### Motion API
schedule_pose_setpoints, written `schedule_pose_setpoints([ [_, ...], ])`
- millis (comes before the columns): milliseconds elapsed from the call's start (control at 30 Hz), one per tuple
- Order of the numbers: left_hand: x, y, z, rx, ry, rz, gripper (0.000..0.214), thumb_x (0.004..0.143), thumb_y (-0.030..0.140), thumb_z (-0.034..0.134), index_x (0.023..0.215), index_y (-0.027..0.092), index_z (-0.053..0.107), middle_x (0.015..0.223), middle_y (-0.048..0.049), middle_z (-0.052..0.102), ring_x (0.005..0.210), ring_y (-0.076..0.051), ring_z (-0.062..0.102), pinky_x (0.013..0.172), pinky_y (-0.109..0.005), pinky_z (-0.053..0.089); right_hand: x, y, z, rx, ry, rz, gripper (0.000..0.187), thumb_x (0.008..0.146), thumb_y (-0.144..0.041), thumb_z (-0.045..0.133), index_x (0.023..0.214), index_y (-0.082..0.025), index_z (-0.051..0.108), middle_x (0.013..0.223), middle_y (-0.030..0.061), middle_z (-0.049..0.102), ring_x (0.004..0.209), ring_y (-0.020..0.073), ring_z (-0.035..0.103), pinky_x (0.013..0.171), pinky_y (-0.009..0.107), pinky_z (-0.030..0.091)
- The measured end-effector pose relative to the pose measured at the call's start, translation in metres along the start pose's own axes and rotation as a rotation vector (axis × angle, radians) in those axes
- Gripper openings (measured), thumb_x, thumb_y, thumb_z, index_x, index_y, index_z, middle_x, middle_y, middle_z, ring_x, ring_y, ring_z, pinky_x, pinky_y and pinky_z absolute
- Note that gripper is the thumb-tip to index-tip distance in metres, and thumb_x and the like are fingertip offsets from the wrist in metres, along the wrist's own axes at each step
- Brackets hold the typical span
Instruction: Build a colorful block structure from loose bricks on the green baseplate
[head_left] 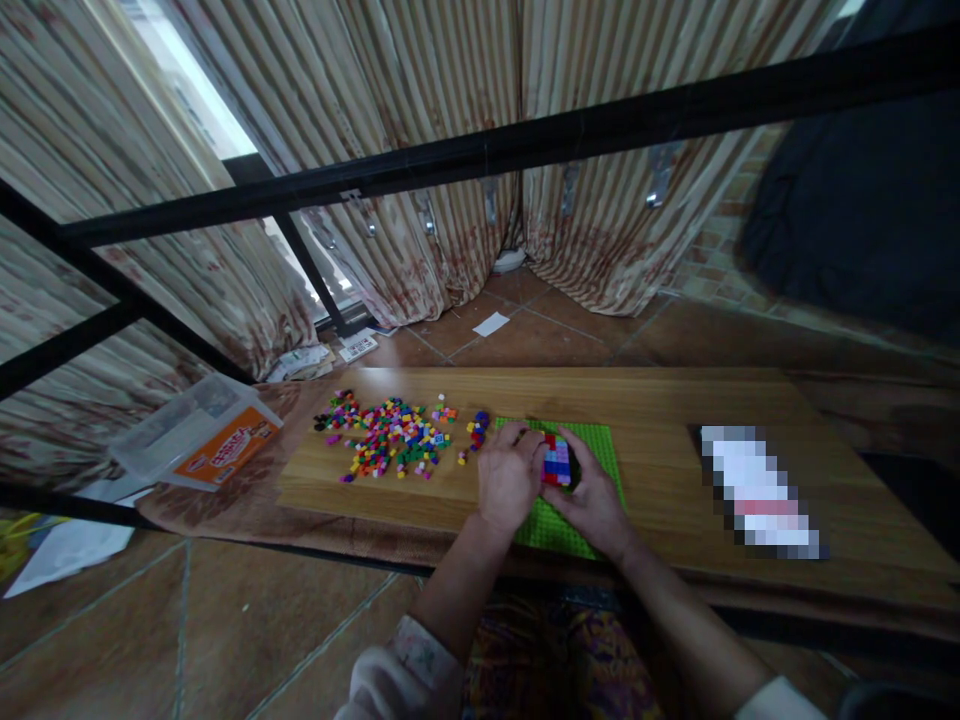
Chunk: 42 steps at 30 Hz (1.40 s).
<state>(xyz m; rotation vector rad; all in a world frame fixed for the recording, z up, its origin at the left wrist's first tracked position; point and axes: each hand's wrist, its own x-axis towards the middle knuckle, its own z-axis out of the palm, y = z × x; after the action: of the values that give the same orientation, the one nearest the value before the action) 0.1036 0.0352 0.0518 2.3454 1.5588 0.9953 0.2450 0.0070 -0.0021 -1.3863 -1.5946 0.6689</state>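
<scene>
A small build of toy bricks, with red, light blue, lilac and dark blue showing, is over the green studded baseplate. My left hand closes on its left side, fingers bent against the bricks. From the right, my right hand grips the same build between thumb and fingers. Whether the build is attached to the plate or lifted off it, I cannot tell. Its left edge and underside are hidden by my hands. Just left of the plate lies a little group of blue, red and yellow bricks.
A spread of loose coloured bricks covers the left of the wooden board. Beyond the board's left end is a clear plastic box with an orange label. A pixelated object lies right. A black metal bar crosses behind.
</scene>
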Motion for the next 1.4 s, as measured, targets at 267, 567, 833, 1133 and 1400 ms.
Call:
schedule_pose_setpoints([
  [267, 0.002, -0.003, 0.003, -0.164, 0.058, -0.057, 0.011, 0.084, 0.02, 0.062, 0.09, 0.024, 0.07, 0.104, -0.0038, 0.061, 0.097, -0.017, 0.059, 0.088, -0.031, 0.05, -0.001, -0.001, 0.0, -0.005, 0.01, 0.0, 0.079, 0.074, -0.045, 0.069, 0.142, -0.025, 0.035, 0.137, 0.0105, 0.05, 0.124, 0.0277, 0.05, 0.103, 0.048, 0.041],
  [567, 0.008, 0.0, 0.004, -0.314, 0.084, -0.199, 0.009, 0.077, 0.014, 0.067, 0.082, 0.021, 0.067, 0.093, -0.0016, 0.062, 0.092, -0.015, 0.059, 0.087, -0.03, 0.05, 0.0, -0.002, 0.0, -0.003, 0.015, 0.011, 0.082, 0.072, -0.049, 0.071, 0.141, -0.024, 0.036, 0.136, 0.0107, 0.052, 0.123, 0.0281, 0.051, 0.104, 0.048, 0.041],
  [833, 0.008, 0.003, 0.009, -0.317, 0.127, -0.252, 0.015, 0.076, 0.017, 0.066, 0.091, 0.02, 0.066, 0.097, -0.0035, 0.063, 0.098, -0.018, 0.059, 0.091, -0.034, 0.048, -0.001, -0.001, -0.002, -0.017, 0.005, -0.017, 0.08, 0.074, -0.049, 0.068, 0.142, -0.024, 0.035, 0.137, 0.0116, 0.05, 0.124, 0.0285, 0.05, 0.104, 0.048, 0.04],
  [1133, 0.008, 0.003, 0.022, -0.587, 0.132, -0.482, 0.018, 0.074, 0.018, 0.064, 0.091, 0.019, 0.07, 0.094, -0.0035, 0.068, 0.091, -0.016, 0.062, 0.088, -0.032, 0.048, -0.001, -0.002, -0.002, -0.032, 0.007, 0.007, 0.08, 0.074, -0.05, 0.068, 0.142, -0.022, 0.036, 0.138, 0.013, 0.05, 0.125, 0.0287, 0.049, 0.104, 0.047, 0.041],
  [1400, 0.014, 0.008, 0.027, -1.127, 0.134, -0.78, 0.016, 0.061, 0.015, 0.065, 0.077, 0.017, 0.069, 0.072, 0.0017, 0.065, 0.063, -0.011, 0.058, 0.064, -0.025, 0.048, -0.001, -0.003, -0.002, -0.024, 0.014, 0.011, 0.081, 0.073, -0.05, 0.069, 0.142, -0.023, 0.036, 0.137, 0.0127, 0.051, 0.122, 0.029, 0.052, 0.101, 0.047, 0.043],
])
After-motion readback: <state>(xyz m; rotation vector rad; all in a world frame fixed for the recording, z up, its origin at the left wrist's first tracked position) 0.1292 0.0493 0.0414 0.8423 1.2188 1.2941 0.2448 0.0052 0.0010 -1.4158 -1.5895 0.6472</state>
